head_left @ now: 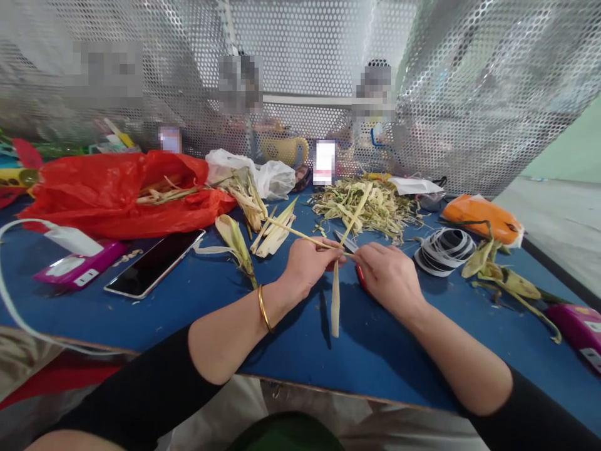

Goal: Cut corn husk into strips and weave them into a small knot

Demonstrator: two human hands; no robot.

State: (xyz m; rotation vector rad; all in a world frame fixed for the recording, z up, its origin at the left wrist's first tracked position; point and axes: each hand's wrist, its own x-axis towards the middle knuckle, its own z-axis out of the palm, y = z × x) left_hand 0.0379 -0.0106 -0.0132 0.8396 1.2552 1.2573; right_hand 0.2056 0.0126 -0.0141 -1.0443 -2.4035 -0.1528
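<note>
Dried corn husk strips cross between my two hands above the blue table. My left hand (310, 260), a gold bangle on its wrist, pinches them at the crossing. From there a thin husk strand (293, 231) runs up to the left, another strip (357, 212) slants up to the right, and a wider husk end (335, 304) hangs down. My right hand (392, 275) is closed at the right end of the thin strand; its fingertips are partly hidden. Scissors with a red handle (361, 277) lie partly behind my right hand.
A shredded husk pile (370, 207) lies beyond my hands. Leftward are loose husks (277, 235), a red plastic bag (107, 194), a phone (154, 263) and a purple power bank (75, 266). Rightward sit a striped cord coil (444, 252) and an orange packet (481, 219). Perforated sheeting (305, 69) stands behind.
</note>
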